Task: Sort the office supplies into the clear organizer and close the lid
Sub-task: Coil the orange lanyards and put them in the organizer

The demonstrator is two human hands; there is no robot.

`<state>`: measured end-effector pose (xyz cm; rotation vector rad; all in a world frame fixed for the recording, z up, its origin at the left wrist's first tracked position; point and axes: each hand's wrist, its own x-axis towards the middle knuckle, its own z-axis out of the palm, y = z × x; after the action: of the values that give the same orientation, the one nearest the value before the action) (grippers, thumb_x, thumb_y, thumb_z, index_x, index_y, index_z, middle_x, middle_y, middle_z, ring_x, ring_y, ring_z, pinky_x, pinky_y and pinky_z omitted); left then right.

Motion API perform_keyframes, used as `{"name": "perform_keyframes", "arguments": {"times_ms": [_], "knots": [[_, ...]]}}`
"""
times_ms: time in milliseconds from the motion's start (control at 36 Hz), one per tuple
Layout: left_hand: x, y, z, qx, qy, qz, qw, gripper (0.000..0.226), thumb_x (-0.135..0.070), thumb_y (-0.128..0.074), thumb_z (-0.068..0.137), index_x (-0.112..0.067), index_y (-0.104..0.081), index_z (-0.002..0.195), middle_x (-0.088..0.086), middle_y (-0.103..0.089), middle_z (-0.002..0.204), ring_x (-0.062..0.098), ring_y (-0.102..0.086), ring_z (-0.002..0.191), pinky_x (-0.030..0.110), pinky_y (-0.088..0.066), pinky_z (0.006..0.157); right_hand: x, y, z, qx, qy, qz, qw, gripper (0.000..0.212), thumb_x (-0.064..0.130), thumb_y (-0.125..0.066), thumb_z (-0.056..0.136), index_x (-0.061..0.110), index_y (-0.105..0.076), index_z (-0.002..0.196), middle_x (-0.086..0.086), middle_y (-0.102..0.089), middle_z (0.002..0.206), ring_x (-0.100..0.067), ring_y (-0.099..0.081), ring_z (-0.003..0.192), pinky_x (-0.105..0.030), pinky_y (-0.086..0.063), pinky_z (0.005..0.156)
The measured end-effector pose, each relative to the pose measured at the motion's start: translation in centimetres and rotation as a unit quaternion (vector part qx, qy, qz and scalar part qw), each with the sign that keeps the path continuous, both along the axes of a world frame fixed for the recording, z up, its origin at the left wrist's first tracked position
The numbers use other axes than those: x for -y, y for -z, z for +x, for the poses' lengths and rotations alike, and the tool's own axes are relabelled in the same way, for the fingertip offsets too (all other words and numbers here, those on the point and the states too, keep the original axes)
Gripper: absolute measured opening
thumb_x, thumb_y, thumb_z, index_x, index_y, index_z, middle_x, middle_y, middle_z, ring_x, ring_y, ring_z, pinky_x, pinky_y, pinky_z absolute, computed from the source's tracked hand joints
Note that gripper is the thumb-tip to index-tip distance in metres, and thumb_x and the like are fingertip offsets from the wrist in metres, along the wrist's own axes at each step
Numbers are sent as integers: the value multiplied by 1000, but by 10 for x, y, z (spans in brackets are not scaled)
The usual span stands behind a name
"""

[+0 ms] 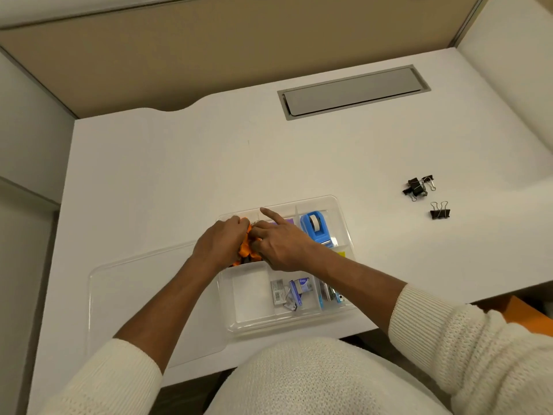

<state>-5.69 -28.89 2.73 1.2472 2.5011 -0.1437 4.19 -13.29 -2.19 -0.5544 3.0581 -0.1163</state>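
Observation:
The clear organizer [344, 223] sits open at the desk's near edge, with its clear lid [143, 298] lying flat to the left. My left hand [220, 244] and my right hand [281, 244] meet over the back left compartment, both gripping an orange item [244, 250] that they mostly hide; my right index finger sticks out. A blue tape dispenser [315, 227] lies in the back right compartment. Small staple boxes [291, 292] lie in the front middle one. Black binder clips [417, 187] and another single clip [440, 211] rest on the desk to the right.
A grey cable hatch [353, 91] is set into the white desk [179, 163] at the back. Beige partition walls enclose the desk behind and at both sides. An orange surface [526, 316] shows below the desk's right edge.

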Motion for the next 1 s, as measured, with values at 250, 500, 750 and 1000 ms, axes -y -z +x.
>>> {"name": "perform_keyframes", "arguments": {"times_ms": [250,500,750,1000], "knots": [[6,6,25,7,-77,28,997,42,-19,-77,89,-10,-52,122,12,-55,122,33,-64,97,40,-51,71,4,5,7,-9,-12,-25,1000,31,15,-69,91,11,-74,121,-15,-69,131,-34,-55,135,-52,-22,129],[-16,-51,41,-80,-42,-83,992,20,-27,-58,101,-17,-51,118,3,-57,115,24,-58,82,34,-41,65,-20,-21,43,-99,88,-188,973,20,14,-71,95,9,-75,114,-13,-73,116,-29,-63,113,-43,-61,71],[-105,-73,69,-9,-29,147,989,30,-45,-62,101,-19,-67,116,-2,-74,112,24,-71,95,35,-54,76,-132,-37,122,-159,386,-241,876,15,24,-73,94,21,-76,108,2,-69,106,-19,-69,87,-38,-60,61],[-232,-30,102,68,52,186,979,22,-43,-62,100,-22,-67,94,-7,-72,96,23,-67,90,36,-52,74,-237,-21,188,-77,625,-161,760,62,47,-81,83,19,-60,133,-8,-58,120,-32,-57,118,-39,-51,69]]}}
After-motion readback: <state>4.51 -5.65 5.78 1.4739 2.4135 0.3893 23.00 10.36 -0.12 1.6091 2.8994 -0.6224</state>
